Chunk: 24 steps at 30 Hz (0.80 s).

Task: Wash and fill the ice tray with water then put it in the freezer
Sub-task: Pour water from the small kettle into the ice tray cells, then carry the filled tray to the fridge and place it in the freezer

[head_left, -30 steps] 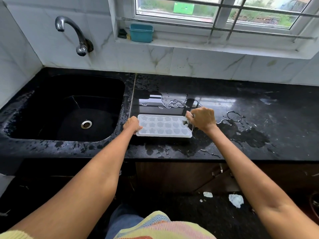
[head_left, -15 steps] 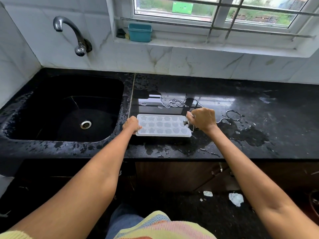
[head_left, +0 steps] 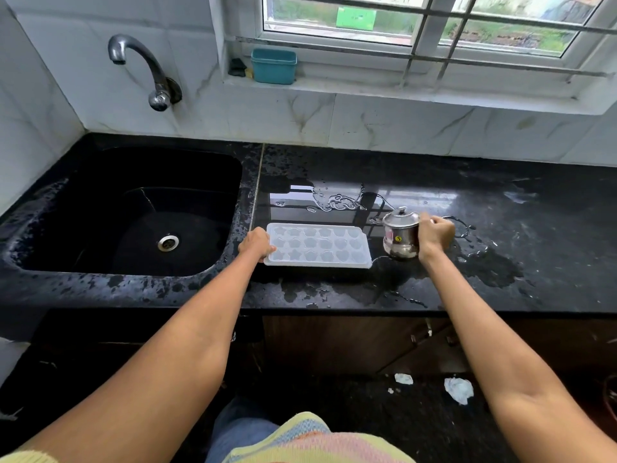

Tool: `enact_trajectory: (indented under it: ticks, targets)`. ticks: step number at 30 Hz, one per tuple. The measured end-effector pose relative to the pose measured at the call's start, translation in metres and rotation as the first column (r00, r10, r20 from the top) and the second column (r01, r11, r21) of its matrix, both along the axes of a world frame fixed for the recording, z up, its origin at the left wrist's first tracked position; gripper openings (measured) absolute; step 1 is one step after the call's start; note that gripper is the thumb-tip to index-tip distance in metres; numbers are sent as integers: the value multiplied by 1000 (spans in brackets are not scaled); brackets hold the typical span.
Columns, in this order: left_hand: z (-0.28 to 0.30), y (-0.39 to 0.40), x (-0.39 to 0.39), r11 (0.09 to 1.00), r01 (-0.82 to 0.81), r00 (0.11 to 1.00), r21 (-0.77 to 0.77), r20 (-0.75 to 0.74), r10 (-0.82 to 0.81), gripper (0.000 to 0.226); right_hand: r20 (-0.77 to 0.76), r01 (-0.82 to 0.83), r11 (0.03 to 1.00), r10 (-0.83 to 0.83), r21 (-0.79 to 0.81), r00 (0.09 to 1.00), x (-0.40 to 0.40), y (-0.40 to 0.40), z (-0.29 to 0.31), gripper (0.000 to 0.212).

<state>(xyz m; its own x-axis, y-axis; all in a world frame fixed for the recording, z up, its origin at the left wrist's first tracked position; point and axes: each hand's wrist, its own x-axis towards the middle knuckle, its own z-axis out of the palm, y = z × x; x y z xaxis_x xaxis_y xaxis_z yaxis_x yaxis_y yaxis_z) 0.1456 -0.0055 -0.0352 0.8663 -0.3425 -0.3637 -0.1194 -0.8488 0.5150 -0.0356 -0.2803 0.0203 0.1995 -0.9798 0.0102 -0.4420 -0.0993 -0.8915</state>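
ice tray flat on the wet worktop

the ice tray [head_left: 317, 245] lies near the worktop [head_left: 500, 279] front edge, just right of the sink [head_left: 127, 212]. the left hand [head_left: 255, 243] grips its left end — fingers curled over the rim. the right hand [head_left: 434, 233] is closed around a small steel pot [head_left: 400, 237] standing upright just beside the tray's right end.

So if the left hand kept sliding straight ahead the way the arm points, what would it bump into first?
The left hand already grips the near-left edge of the ice tray, so it would push the tray first. Beyond that lies wet countertop, then probably the tiled wall.
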Motion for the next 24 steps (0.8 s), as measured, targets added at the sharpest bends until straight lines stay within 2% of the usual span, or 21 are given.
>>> enact_trajectory:
  ticks: [2, 5, 10, 15, 18, 21, 24]
  targets:
    - [0, 1, 1, 1000, 0, 1000, -3, -2, 0, 35, 131, 55, 987, -75, 149, 989, 1, -7, -7, 38]
    - [1, 2, 0, 1000, -1, 1000, 0, -5, 1, 35, 269, 50, 955, -132, 292, 954, 3, -13, -23, 36]
    - [0, 1, 0, 1000, 2, 1000, 1, -2, -2, 27, 406, 98, 912, -271, 397, 873, 7, -11, -44, 38]
    - [-1, -1, 1, 1000, 5, 1000, 12, 5, -5, 23, 312, 114, 943, -215, 313, 926, 4, -19, -51, 38]
    - [-1, -1, 1, 1000, 13, 1000, 28, 25, -14, 18, 159, 132, 957, -177, 260, 971, 0, -29, -51, 35]
    - [-1, -1, 3, 1000, 7, 1000, 9, 16, -7, 24, 40, 197, 978, -200, 62, 979, -2, -30, -47, 32]
    - [-3, -1, 6, 1000, -1, 1000, -7, 6, 1, 27, 84, 175, 975, -165, -138, 983, 3, -16, -31, 27]
